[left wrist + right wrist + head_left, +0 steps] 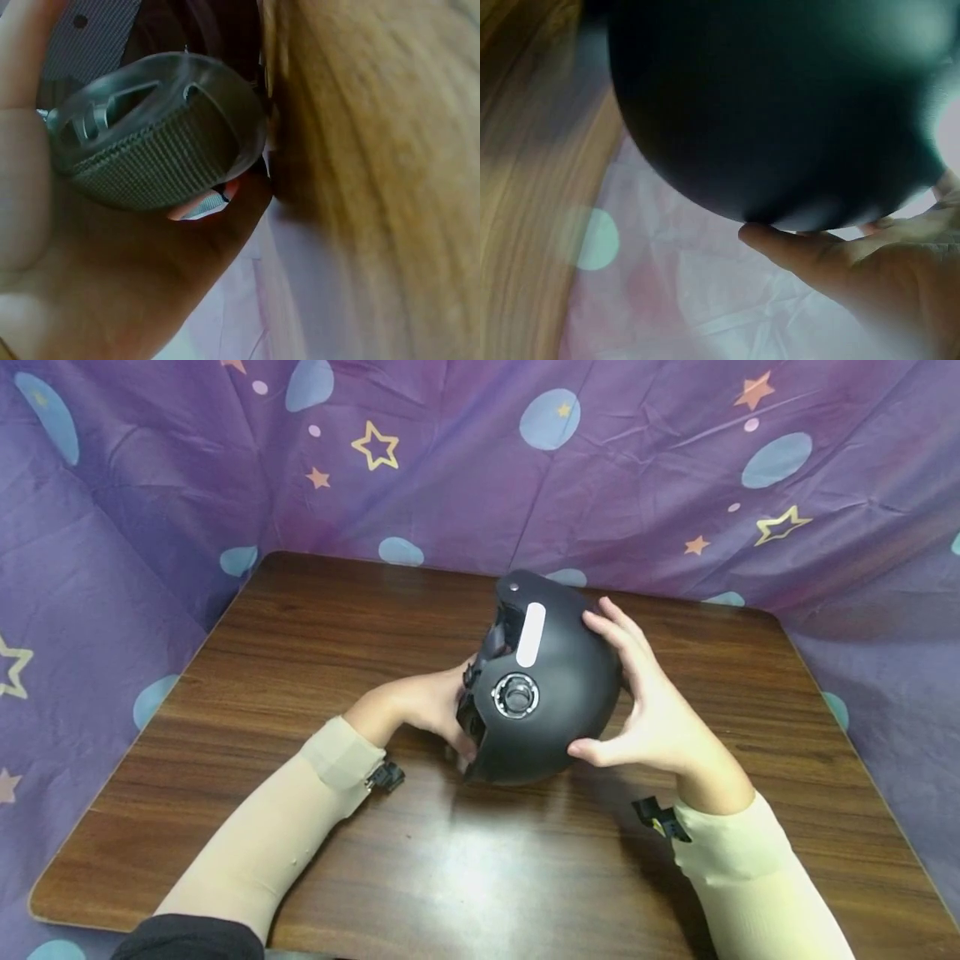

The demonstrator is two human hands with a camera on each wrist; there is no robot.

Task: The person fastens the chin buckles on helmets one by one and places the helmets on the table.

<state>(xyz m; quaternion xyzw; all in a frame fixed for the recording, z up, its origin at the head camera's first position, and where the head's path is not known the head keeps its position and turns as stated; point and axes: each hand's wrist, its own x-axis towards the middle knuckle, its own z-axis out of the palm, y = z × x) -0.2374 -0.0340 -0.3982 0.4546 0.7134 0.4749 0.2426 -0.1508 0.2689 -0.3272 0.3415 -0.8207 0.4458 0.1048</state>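
Observation:
A matte black helmet [573,685] is held between both hands over the middle of the table, its open side facing left and its rounded crown right. Its near side bears a white strip [531,635] and a round fitting [516,696]. My left hand [435,700] grips the helmet at its open edge, with the fingertips hidden behind it. In the left wrist view, a dark webbing strap with a clear chin cup [161,142] lies beside the left palm. My right hand [648,714] spans the crown, thumb low and fingers high, holding the shell [772,112].
Beneath the hands is a brown wood-grain table [337,627] with rounded corners. A purple curtain [465,485] printed with stars and blue spots hangs behind it and along both sides. Small black devices [386,776] are worn at both wrists over pale sleeves.

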